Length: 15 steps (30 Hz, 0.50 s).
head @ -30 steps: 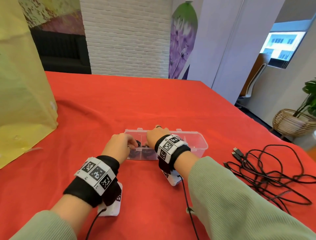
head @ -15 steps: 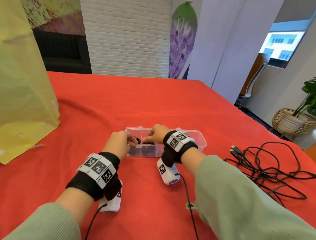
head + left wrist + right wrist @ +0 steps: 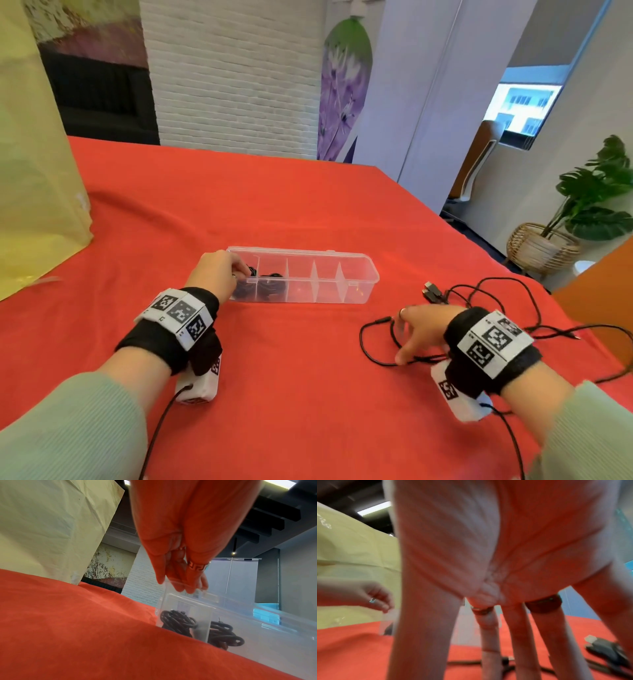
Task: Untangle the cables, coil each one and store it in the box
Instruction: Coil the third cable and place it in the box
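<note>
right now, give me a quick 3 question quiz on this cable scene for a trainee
1. True or false: every compartment of the clear box holds a coiled cable.
2. Which hand is at the box's end wall? A) left hand B) right hand C) neither
3. Fill in: the right hand, fingers spread, reaches down over the ______ of black cables on the red cloth.

Key:
1. False: only the two leftmost compartments hold coiled cables; the rest look empty.
2. A
3. loose tangle
</note>
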Available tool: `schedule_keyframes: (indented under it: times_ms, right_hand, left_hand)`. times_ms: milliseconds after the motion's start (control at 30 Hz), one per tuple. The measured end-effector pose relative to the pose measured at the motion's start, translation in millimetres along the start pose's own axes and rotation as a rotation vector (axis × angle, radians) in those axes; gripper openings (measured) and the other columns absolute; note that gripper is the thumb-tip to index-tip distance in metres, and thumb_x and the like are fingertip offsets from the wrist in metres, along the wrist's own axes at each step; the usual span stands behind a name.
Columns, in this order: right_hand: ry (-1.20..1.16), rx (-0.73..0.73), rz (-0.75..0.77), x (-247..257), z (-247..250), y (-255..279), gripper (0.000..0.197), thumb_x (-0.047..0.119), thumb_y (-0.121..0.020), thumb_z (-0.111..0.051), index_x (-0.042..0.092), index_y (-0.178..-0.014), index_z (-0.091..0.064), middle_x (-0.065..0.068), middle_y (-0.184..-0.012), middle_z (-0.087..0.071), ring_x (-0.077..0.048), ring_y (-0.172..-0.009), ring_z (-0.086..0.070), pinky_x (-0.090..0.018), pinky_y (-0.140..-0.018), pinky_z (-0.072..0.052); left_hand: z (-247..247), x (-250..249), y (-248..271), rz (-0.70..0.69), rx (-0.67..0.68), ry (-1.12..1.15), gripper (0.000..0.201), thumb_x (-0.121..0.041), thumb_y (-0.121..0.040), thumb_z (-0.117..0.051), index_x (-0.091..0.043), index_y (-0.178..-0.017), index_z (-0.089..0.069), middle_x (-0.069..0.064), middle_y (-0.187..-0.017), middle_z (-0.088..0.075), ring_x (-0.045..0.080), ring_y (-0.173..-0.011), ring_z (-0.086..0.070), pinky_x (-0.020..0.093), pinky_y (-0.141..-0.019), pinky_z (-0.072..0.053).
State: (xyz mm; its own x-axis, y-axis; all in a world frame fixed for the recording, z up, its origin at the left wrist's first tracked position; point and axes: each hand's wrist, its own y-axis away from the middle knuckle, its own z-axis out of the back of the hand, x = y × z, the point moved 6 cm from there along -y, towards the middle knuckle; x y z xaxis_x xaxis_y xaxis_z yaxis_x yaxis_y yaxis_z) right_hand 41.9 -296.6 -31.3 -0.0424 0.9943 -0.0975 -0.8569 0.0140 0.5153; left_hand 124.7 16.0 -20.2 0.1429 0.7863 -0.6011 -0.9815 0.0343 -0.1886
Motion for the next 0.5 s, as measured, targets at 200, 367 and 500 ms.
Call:
schedule_keyframes:
  times_ms: [200, 367, 500]
  right_hand:
    - [0.063, -0.170, 0.102, 1.2, -24.0, 7.1, 0.026, 0.033, -0.085, -0.062, 0.023, -0.070, -0.043, 0.002, -0.085, -0.054, -0.023, -0.100, -0.058, -0.027, -0.074, -0.041]
    - [-0.443, -0.601, 0.439, 25.8, 15.1, 64.8, 0.026, 0.034, -0.089, -0.060, 0.041, -0.065, -0.052, 0.007, -0.063, -0.059, -0.003, -0.061, -0.053, -0.025, -0.068, -0.044]
    - [-0.720, -0.851, 0.581, 40.0, 37.9, 103.2, 0.009, 0.026, -0.087, -0.064, 0.024, -0.083, -0.072, 0.012, -0.070, -0.066, 0.002, -0.068, -0.056, -0.015, -0.066, -0.041]
  left_hand:
    - [-5.4, -15.8, 12.1, -0.027, 0.020, -0.196, 0.022, -0.004, -0.085, -0.056, -0.017, -0.101, -0.064, 0.011, -0.112, -0.065, 0.029, -0.108, -0.055, 0.033, -0.092, -0.042]
    - [-42.6, -97.3, 76.9, -0.433, 0.220, -0.089, 0.062, -0.063, -0.081, -0.046, -0.034, -0.135, -0.040, -0.003, -0.141, -0.043, 0.017, -0.134, -0.030, 0.045, -0.113, -0.021]
    - [-51.5, -130.6, 113.4, -0.378, 0.487, 0.555, 0.021, -0.028, -0.098, -0.043, -0.019, -0.086, -0.058, -0.004, -0.076, -0.062, 0.004, -0.075, -0.059, 0.031, -0.085, -0.047]
